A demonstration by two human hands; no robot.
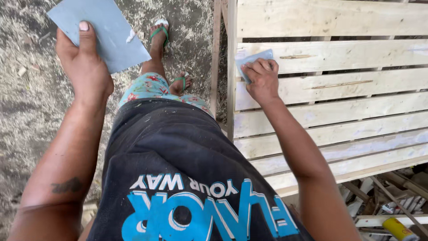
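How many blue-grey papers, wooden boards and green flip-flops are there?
Blue-grey sheets: 2, a large sheet in the left hand and a small piece under the right hand
Slats of the wooden slatted frame in view: 8
Green flip-flops: 2
Yellow can: 1
Total: 13

Left arm stretches forward, left hand [84, 67] raised with thumb up and fingers pinched shut. Right arm reaches out straight, right hand [262, 80] palm-down, knuckles bent, fingers curled and pressing down flat.
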